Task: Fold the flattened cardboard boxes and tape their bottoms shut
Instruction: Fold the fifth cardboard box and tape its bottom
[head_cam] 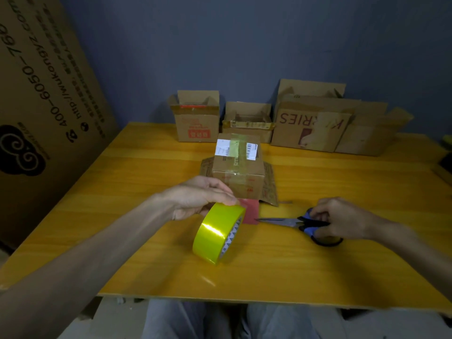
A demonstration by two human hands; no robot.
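My left hand [199,198] grips the top of a yellow tape roll [217,234], which stands on edge on the yellow table [122,204]. My right hand [342,217] rests on the blue-handled scissors [297,222], which lie flat with the blades pointing left toward a red flap [252,211]. Behind the hands stands a small cardboard box [238,167], bottom up, with tape and a white label across its seam and its flaps spread on the table.
Several upright open cardboard boxes [198,118] line the table's far edge against the blue wall. A large printed cardboard sheet [44,94] leans at the left. The table's near edge lies just above my knees.
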